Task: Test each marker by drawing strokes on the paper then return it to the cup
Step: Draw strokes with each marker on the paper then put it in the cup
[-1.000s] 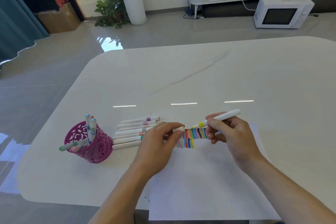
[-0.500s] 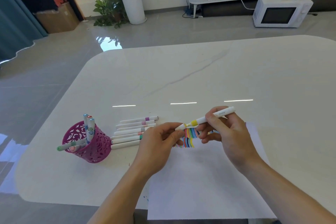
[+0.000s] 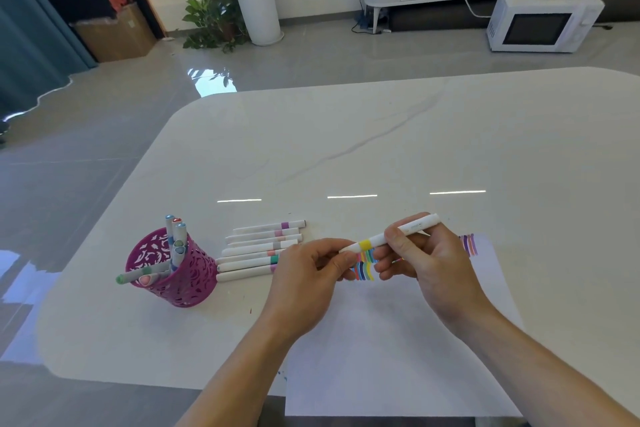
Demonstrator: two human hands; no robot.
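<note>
The yellow-banded marker (image 3: 388, 236) sits just right of centre frame, held in the air over the top edge of the paper (image 3: 398, 340), right above the colour strokes (image 3: 363, 265). The person's right hand (image 3: 426, 263) has its thumb and fingers curled round the barrel. The left hand (image 3: 308, 274) pinches the cap end with its fingertips.

Looks like the cap's either going on or coming off, can't tell which. Either way, they should keep the 2 hands lined up and push or pull straight along the barrel, no sideways bending.

The pink cup (image 3: 173, 274) is at lower left, well apart from the hands. A row of about 7 markers (image 3: 259, 250) lies on the bench (image 3: 381, 142) between them.

There's tiny print on the barrel, too small to read. Nothing else legible.
</note>
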